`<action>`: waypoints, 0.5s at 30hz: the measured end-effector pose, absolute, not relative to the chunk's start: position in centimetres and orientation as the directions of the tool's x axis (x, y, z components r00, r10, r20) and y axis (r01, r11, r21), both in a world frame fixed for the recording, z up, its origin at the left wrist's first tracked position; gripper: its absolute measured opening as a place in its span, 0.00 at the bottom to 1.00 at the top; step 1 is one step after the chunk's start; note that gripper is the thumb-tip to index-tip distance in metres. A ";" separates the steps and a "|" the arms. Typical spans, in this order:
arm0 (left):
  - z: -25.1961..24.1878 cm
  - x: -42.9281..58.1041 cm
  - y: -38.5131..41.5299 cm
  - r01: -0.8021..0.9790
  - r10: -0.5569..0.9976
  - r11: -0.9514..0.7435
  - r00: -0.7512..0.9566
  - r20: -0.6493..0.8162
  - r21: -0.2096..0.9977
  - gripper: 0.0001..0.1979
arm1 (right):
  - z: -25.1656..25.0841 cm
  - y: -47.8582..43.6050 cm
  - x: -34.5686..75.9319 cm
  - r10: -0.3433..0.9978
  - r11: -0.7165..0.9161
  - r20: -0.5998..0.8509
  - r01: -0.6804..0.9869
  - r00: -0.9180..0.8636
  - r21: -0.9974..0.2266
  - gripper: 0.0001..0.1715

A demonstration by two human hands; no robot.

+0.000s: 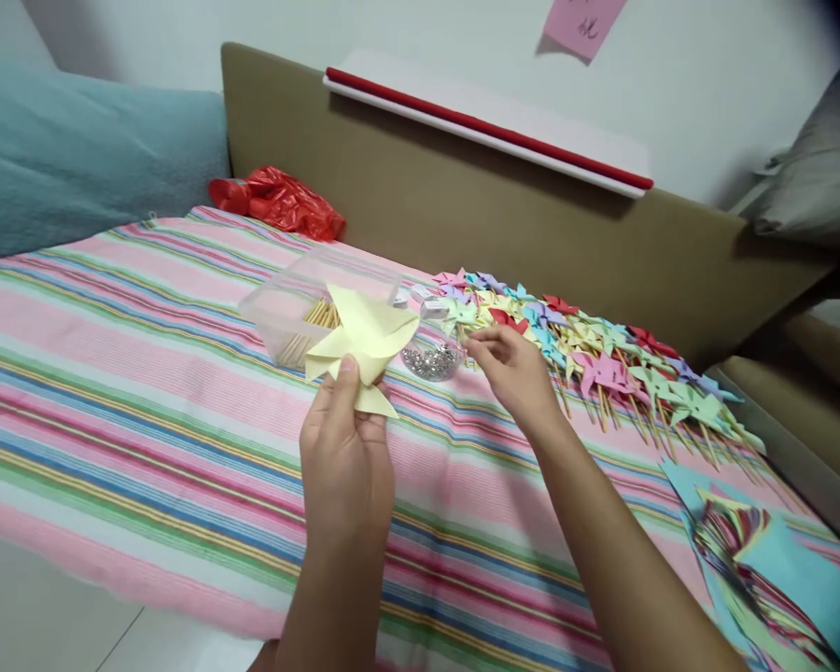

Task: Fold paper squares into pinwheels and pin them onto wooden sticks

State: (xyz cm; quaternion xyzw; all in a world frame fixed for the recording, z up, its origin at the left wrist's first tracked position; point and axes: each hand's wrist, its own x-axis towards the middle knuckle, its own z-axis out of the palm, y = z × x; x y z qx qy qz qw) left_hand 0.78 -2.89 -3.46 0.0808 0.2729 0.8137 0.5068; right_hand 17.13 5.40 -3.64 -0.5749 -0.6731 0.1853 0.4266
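My left hand [350, 420] grips a pale yellow paper pinwheel [368, 331], thumb pressed on its front and the fingers behind. No stick shows on it. To the right, my right hand [508, 364] is raised beside a clear round dish [430, 375] of small silvery pieces, with thumb and forefinger pinched together. Whatever sits in that pinch is too small to make out. Behind the yellow pinwheel stands a clear plastic box [266, 308] with thin wooden sticks [315, 327] in it, partly hidden by the paper.
Many finished pinwheels on sticks [609, 373] lie piled at the right. Coloured paper sheets [805, 579] are at the lower right. Small white boxes [430, 306] stand behind the dish. A red plastic bag [287, 205] lies by the brown headboard [392, 177]. A striped cloth [182, 411] covers the surface.
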 end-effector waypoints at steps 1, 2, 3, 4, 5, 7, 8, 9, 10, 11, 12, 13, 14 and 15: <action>-3.5 0.8 -2.9 -0.782 0.868 -0.332 -0.472 -0.153 0.527 0.09 | -3.5 7.3 16.6 0.929 0.296 0.361 0.747 -0.080 -0.595 0.10; -3.6 0.7 -2.9 -0.786 0.867 -0.326 -0.470 -0.164 0.525 0.10 | -3.5 9.0 16.2 0.928 0.315 0.343 0.796 -0.145 -0.517 0.10; -3.6 0.6 -2.8 -0.793 0.866 -0.318 -0.466 -0.181 0.520 0.10 | -3.6 10.7 15.8 0.927 0.337 0.316 0.822 -0.203 -0.459 0.10; -3.7 0.5 -2.8 -0.801 0.865 -0.308 -0.460 -0.200 0.513 0.10 | -3.7 12.2 15.5 0.925 0.356 0.282 0.836 -0.253 -0.417 0.11; -3.7 0.4 -2.7 -0.812 0.865 -0.297 -0.452 -0.218 0.503 0.10 | -4.0 13.5 15.2 0.923 0.374 0.246 0.839 -0.296 -0.395 0.12; -3.8 0.1 -2.7 -0.833 0.865 -0.281 -0.435 -0.250 0.476 0.10 | -4.5 15.5 15.0 0.914 0.406 0.161 0.844 -0.373 -0.349 0.14; -3.9 0.1 -2.6 -0.842 0.866 -0.276 -0.427 -0.260 0.463 0.10 | -4.8 16.2 15.0 0.908 0.418 0.119 0.845 -0.402 -0.333 0.14; -3.9 0.0 -2.6 -0.849 0.866 -0.275 -0.423 -0.267 0.451 0.10 | -5.1 16.7 15.1 0.902 0.426 0.082 0.845 -0.424 -0.322 0.14; -4.0 0.0 -2.6 -0.854 0.867 -0.277 -0.419 -0.269 0.440 0.10 | -5.4 17.1 15.2 0.897 0.432 0.052 0.845 -0.439 -0.315 0.13; -4.0 0.0 -2.6 -0.858 0.869 -0.278 -0.416 -0.268 0.431 0.10 | -5.6 17.3 15.3 0.893 0.435 0.031 0.846 -0.449 -0.309 0.13; -4.1 0.0 -2.6 -0.862 0.873 -0.278 -0.411 -0.264 0.424 0.10 | -5.7 17.4 15.4 0.891 0.438 0.017 0.846 -0.454 -0.304 0.13; -4.1 0.1 -2.6 -0.865 0.877 -0.277 -0.405 -0.258 0.418 0.11 | -5.9 17.5 15.5 0.889 0.440 0.012 0.847 -0.457 -0.298 0.12; -4.1 0.1 -2.6 -0.869 0.881 -0.276 -0.400 -0.253 0.411 0.11 | -6.0 17.5 15.6 0.888 0.442 0.011 0.848 -0.459 -0.292 0.12; -4.1 0.1 -2.6 -0.872 0.884 -0.277 -0.396 -0.248 0.405 0.12 | -6.1 17.4 15.6 0.887 0.445 0.013 0.849 -0.461 -0.284 0.12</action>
